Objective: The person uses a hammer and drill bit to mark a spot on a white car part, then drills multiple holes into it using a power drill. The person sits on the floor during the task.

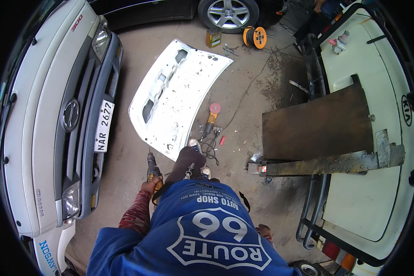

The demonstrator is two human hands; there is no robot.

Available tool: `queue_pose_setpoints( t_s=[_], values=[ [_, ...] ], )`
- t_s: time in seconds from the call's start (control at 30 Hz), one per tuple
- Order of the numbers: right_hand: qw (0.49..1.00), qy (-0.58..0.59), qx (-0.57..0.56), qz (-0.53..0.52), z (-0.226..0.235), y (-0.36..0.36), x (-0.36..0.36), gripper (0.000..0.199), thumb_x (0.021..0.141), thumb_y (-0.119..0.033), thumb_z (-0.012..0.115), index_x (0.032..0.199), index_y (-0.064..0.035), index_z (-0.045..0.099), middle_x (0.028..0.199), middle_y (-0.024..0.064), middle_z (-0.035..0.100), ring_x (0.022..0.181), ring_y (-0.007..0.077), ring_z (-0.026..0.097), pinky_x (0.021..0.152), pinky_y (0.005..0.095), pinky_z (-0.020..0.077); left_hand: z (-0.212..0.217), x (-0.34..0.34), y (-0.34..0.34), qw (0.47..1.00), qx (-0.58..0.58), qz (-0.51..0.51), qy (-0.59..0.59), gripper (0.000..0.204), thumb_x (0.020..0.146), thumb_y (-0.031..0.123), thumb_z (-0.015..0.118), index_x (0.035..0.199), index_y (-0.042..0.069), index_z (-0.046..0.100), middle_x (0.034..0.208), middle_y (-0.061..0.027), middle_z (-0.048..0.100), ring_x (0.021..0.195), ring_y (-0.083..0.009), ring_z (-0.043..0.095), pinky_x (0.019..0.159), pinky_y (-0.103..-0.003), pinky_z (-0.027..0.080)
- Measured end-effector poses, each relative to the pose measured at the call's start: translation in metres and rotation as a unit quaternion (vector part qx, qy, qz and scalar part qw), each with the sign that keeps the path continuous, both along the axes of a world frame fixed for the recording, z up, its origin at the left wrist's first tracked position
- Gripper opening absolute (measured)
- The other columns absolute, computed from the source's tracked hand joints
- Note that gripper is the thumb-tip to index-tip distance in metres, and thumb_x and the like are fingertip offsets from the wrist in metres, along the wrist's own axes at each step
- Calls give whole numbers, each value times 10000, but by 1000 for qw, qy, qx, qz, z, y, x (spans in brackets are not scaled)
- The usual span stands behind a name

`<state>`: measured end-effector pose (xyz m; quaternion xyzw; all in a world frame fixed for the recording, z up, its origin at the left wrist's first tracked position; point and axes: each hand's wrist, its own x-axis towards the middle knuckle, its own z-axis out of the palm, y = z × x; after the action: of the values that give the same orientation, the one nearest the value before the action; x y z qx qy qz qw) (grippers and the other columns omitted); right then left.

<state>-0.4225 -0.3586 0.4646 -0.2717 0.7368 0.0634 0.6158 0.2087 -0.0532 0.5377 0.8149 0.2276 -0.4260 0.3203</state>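
My left hand [151, 185] is wrapped round the grip of a yellow and black power drill [152, 171], held low beside my left leg. Its thin bit points away from me, just short of a white car body panel [181, 92] on the floor. My right hand [264, 231] hangs at my right side, partly hidden by my blue shirt; how its fingers are set is unclear. Near my shoes, beyond the panel's right edge, lies an angle grinder [211, 120] with a pink disc. A small red cylinder-shaped thing [222, 140] rests beside its bundled cord [210, 149].
A white truck front [46, 115] stands at the left, and a pale vehicle rear [359, 216] at the right. A brown sheet [319, 122] and a rusty metal bar [326, 164] jut from the right. Behind are an orange cable reel [259, 37], a tin [213, 38] and a dark car [152, 11].
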Motion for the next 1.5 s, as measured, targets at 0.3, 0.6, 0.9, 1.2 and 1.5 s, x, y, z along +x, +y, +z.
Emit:
queue_pose_setpoints(
  t_s=[0.3, 0.6, 0.9, 1.2, 1.5],
  values=[
    [992, 4, -114, 56, 35, -137, 170, 303, 994, -267, 688, 1212, -58, 715, 1025, 143, 783, 786, 293, 762, 561, 402, 538, -89, 24, 24, 967, -155, 154, 130, 664, 800, 415, 914, 1213, -55, 693, 1049, -121, 755, 866, -272, 743, 819, -396, 616],
    [939, 21, -259, 226, 101, -240, 299, 323, 983, -238, 677, 1236, -41, 724, 1023, 111, 786, 795, 228, 770, 598, 368, 573, -118, 87, 2, 984, -86, 103, 118, 718, 808, 398, 921, 1294, -77, 690, 1169, -150, 755, 992, -264, 750, 881, -387, 610],
    [940, 99, -147, 290, 118, -225, 282, 344, 990, -300, 661, 1216, -58, 754, 1050, 105, 798, 806, 235, 790, 575, 368, 584, -97, 154, -41, 994, 8, -103, 33, 911, 699, 578, 929, 1247, -116, 709, 1148, -156, 765, 980, -282, 755, 858, -407, 604],
    [926, 66, -101, 358, 143, -276, 371, 438, 1004, -367, 649, 1351, -103, 674, 1142, 80, 785, 864, 234, 797, 609, 383, 594, -39, 170, -85, 986, -149, -57, 48, 936, 757, 576, 864, 1299, -156, 650, 1133, -197, 751, 985, -311, 742, 867, -428, 579],
    [943, 12, -194, 270, 129, -352, 434, 369, 1006, -341, 682, 1261, -75, 673, 1101, 97, 776, 821, 236, 763, 597, 389, 550, -60, 136, -50, 986, -106, -47, 121, 869, 850, 639, 774, 1380, -31, 614, 1192, -189, 739, 1033, -305, 722, 939, -390, 558]
  ],
)
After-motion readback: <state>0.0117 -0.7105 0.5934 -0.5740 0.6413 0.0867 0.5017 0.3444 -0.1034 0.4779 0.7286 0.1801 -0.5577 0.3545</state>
